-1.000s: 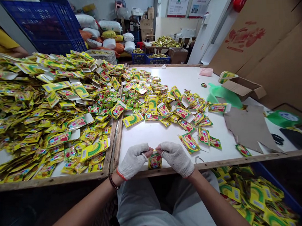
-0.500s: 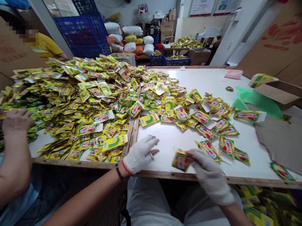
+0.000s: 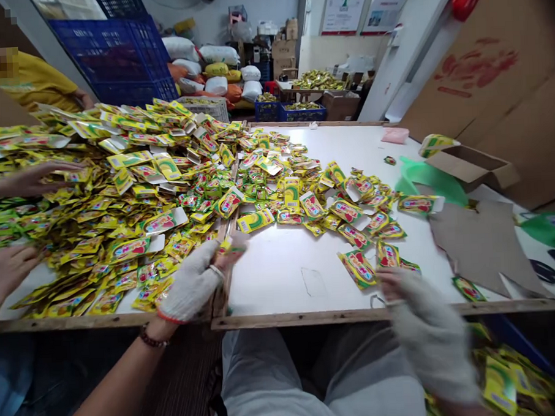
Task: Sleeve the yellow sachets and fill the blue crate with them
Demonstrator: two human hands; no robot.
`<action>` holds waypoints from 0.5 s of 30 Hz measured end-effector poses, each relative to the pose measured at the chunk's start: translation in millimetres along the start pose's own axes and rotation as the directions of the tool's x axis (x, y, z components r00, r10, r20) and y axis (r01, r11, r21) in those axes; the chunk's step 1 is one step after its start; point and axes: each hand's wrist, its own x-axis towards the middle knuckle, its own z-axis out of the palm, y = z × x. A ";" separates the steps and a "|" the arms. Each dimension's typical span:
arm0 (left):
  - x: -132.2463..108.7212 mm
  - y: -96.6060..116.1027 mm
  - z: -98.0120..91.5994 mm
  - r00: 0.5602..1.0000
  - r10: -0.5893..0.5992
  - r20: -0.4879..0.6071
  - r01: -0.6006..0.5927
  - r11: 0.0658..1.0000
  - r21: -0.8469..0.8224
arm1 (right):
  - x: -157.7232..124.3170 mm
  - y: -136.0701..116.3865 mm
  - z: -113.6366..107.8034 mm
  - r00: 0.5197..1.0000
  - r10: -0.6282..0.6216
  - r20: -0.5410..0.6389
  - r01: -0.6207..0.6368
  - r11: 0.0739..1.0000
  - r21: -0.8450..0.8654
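Note:
My left hand (image 3: pixel 193 282), in a white knit glove with bare fingertips, is closed on a small printed sachet (image 3: pixel 233 243), blurred by motion. It is above the wooden strip between the two table sections. My gloved right hand (image 3: pixel 432 333) is at the table's front edge, smeared by motion. Its fingertips overlap the lower edge of a yellow-and-green packet (image 3: pixel 387 254); whether they grip it I cannot tell. Just left of it lies a similar packet (image 3: pixel 358 269). A large heap of yellow packets (image 3: pixel 102 197) spreads over the left section, and more packets (image 3: pixel 346 211) lie in front of me.
At left, another person's hands (image 3: pixel 8 269) reach into the heap. To my right are a grey cardboard sheet (image 3: pixel 476 242), a green basin (image 3: pixel 430 180) and an open carton (image 3: pixel 473 162). More packets (image 3: pixel 501 379) are below the table edge. Blue crates (image 3: pixel 114 55) stand behind.
My view has turned right. My left hand has moved left and now holds a small sachet. My right hand has moved right, and the packet it held is no longer visible in it.

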 end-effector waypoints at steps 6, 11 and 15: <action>-12.1 25.4 99.8 0.953 -0.109 0.282 0.277 0.686 -0.673 | -8.2 -8.1 110.7 0.883 0.254 0.395 -0.448 0.704 0.550; -14.9 13.9 130.7 0.971 -0.128 0.202 0.231 0.718 -0.657 | -12.0 5.2 127.6 0.857 0.405 0.320 -0.515 0.629 0.582; -13.5 8.4 126.0 0.970 -0.003 0.244 0.141 0.824 -0.548 | -16.8 14.9 121.8 0.899 0.345 0.270 -0.436 0.772 0.463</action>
